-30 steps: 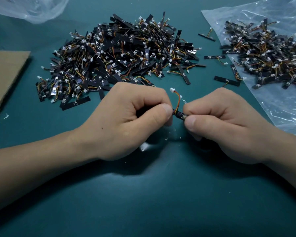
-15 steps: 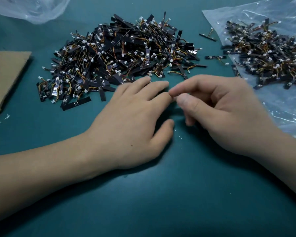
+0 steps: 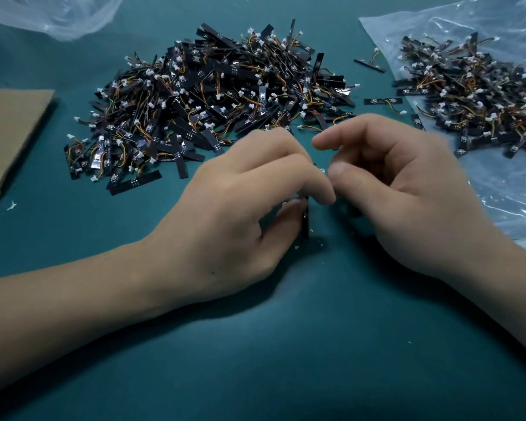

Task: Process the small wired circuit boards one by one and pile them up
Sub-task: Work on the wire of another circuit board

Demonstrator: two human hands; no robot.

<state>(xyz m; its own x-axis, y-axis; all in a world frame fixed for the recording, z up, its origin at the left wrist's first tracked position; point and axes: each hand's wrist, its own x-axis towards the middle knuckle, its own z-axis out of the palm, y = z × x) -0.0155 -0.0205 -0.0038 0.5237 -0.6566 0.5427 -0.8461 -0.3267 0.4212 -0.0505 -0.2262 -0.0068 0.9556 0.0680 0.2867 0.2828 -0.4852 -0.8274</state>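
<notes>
A small black circuit board (image 3: 305,221) stands almost upright just above the green mat, pinched between the thumb and fingers of my left hand (image 3: 237,214). Most of the board and its wire are hidden behind those fingers. My right hand (image 3: 407,189) hovers right beside it with loosely curled fingers; its thumb and forefinger are apart and its thumb tip lies close to my left forefinger. A large pile of wired boards (image 3: 213,98) lies behind my hands. A second pile of boards (image 3: 480,95) lies on a clear plastic bag (image 3: 510,192) at the right.
Loose boards (image 3: 383,101) lie between the two piles. Brown cardboard (image 3: 9,132) lies at the left edge, and another clear bag (image 3: 58,13) sits at the top left. Tiny white scraps dot the green mat (image 3: 286,360).
A second ago both hands gripped one board. They then opened and reached toward the big pile. Now they are drawn back, the left pinching a board.
</notes>
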